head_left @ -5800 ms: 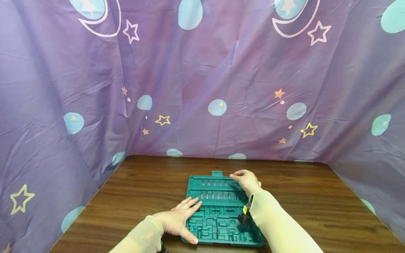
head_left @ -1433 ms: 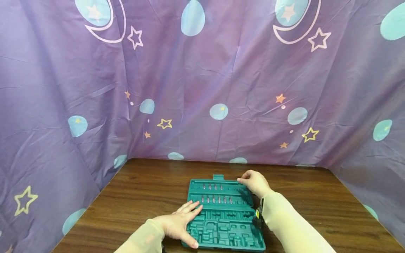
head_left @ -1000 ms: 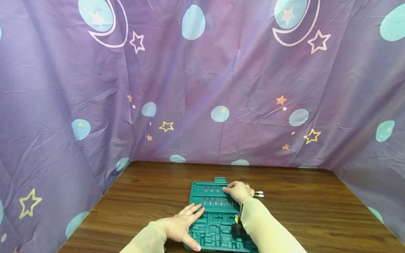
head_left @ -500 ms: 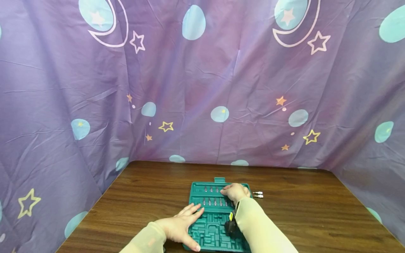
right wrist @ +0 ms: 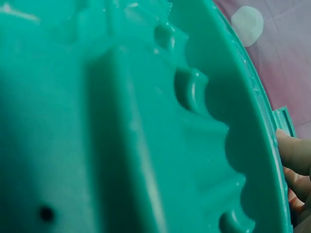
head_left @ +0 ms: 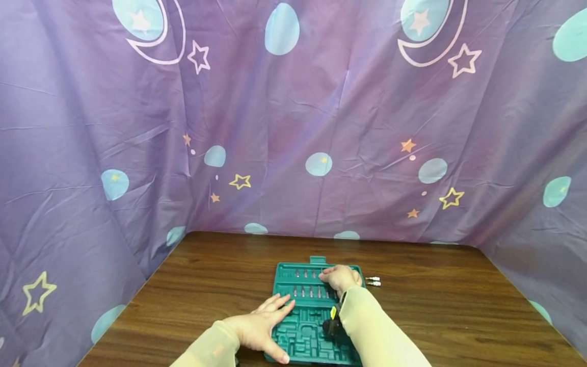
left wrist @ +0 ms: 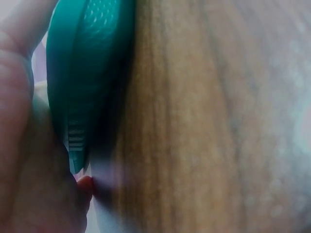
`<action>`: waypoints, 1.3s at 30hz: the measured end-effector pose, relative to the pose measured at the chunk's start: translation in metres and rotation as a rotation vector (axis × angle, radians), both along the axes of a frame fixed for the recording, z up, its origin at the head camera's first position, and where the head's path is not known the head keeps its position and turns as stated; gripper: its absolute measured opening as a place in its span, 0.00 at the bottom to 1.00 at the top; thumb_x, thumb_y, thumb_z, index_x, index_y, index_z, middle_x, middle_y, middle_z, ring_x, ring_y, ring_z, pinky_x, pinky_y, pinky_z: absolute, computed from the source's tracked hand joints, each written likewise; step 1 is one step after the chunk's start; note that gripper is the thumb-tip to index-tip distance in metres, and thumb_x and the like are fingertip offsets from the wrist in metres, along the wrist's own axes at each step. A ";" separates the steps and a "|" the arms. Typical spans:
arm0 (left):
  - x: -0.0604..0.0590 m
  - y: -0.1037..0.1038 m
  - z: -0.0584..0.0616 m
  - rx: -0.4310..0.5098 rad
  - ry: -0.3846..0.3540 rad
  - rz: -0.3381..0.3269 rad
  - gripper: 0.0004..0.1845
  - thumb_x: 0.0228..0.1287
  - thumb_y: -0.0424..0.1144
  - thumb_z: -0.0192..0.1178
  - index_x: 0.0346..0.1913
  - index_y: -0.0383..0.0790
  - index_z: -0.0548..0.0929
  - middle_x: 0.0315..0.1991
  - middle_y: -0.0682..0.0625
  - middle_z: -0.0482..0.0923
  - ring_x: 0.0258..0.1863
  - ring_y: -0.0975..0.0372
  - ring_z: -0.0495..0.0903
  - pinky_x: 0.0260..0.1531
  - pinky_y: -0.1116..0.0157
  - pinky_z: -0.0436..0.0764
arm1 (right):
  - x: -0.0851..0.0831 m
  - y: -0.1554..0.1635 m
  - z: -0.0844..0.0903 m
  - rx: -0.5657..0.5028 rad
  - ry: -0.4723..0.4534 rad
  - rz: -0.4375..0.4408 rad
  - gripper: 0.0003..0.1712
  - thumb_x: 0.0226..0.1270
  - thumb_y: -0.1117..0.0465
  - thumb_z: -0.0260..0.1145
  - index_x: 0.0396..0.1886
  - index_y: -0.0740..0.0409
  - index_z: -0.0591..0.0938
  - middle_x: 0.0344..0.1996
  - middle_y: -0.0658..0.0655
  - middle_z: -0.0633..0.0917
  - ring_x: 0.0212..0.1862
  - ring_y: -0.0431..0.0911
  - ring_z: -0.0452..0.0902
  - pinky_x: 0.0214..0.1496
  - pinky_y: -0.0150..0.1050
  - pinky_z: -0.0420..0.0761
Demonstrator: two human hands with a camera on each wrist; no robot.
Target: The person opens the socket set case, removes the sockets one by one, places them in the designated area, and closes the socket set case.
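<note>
From the head view, we see a person's left hand [head_left: 259, 327] with grip spread across the left edge of an unfolded green case [head_left: 300, 334] on a dark wooden desk [head_left: 220, 285]. The right hand [head_left: 341, 278] bends over the upper bits [head_left: 305, 274], its grip curled just right of three visible ones; we cannot tell whether another is pinched there. Moments ago that hand was at the case's far right corner; now it is over the row, and two silver pieces [head_left: 376, 279] show on the desk just beyond the right edge. The upper row earlier showed five, so we judge it is being emptied piece by piece, while the lower bits [head_left: 303, 292] look untouched. In the left wrist view, we find the left hand against the case's side. In the right wrist view, moulded slots dominate; part of the right hand appears past the rim, beside the latch tab [right wrist: 283, 121].
</note>
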State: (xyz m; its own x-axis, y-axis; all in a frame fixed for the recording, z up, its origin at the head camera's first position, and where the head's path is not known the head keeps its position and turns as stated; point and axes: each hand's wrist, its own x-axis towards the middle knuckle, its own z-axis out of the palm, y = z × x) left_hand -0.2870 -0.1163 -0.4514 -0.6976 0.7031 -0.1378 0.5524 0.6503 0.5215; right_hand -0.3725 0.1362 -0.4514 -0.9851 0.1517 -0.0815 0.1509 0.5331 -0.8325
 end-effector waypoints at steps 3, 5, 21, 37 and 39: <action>0.000 0.000 0.001 -0.003 -0.008 0.000 0.59 0.47 0.64 0.70 0.78 0.51 0.48 0.78 0.54 0.40 0.76 0.53 0.35 0.67 0.41 0.49 | 0.000 -0.001 -0.002 -0.034 0.019 -0.025 0.11 0.59 0.60 0.71 0.39 0.62 0.86 0.46 0.63 0.82 0.63 0.65 0.52 0.64 0.57 0.53; 0.000 -0.001 0.001 -0.005 -0.014 0.002 0.59 0.47 0.64 0.69 0.78 0.51 0.47 0.78 0.55 0.39 0.76 0.53 0.35 0.67 0.41 0.49 | 0.000 -0.002 -0.003 -0.070 0.025 -0.028 0.11 0.60 0.60 0.71 0.38 0.62 0.86 0.45 0.63 0.82 0.64 0.67 0.47 0.63 0.57 0.55; 0.001 0.001 0.002 -0.009 0.007 0.002 0.59 0.46 0.63 0.70 0.77 0.49 0.48 0.77 0.53 0.41 0.76 0.52 0.36 0.68 0.43 0.50 | 0.004 0.000 0.000 0.054 0.045 -0.035 0.12 0.58 0.58 0.71 0.41 0.58 0.88 0.47 0.62 0.84 0.62 0.66 0.57 0.65 0.60 0.46; 0.000 -0.001 0.005 -0.004 -0.042 -0.005 0.58 0.49 0.62 0.69 0.78 0.50 0.47 0.78 0.54 0.39 0.76 0.52 0.35 0.67 0.40 0.49 | -0.002 0.003 -0.004 -0.132 0.143 -0.046 0.12 0.62 0.57 0.69 0.36 0.63 0.85 0.41 0.60 0.85 0.52 0.58 0.69 0.60 0.55 0.57; 0.000 -0.001 0.004 -0.008 -0.057 -0.009 0.58 0.50 0.63 0.69 0.78 0.51 0.46 0.78 0.54 0.38 0.76 0.53 0.34 0.66 0.39 0.49 | -0.002 0.007 0.001 -0.199 0.149 0.004 0.12 0.63 0.60 0.68 0.37 0.67 0.83 0.41 0.61 0.84 0.49 0.56 0.72 0.57 0.51 0.64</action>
State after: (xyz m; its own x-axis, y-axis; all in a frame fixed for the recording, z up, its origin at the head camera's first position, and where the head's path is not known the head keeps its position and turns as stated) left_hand -0.2874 -0.1169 -0.4473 -0.6823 0.7079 -0.1827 0.5276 0.6498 0.5472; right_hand -0.3741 0.1436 -0.4505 -0.9890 0.1433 0.0371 0.0167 0.3572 -0.9339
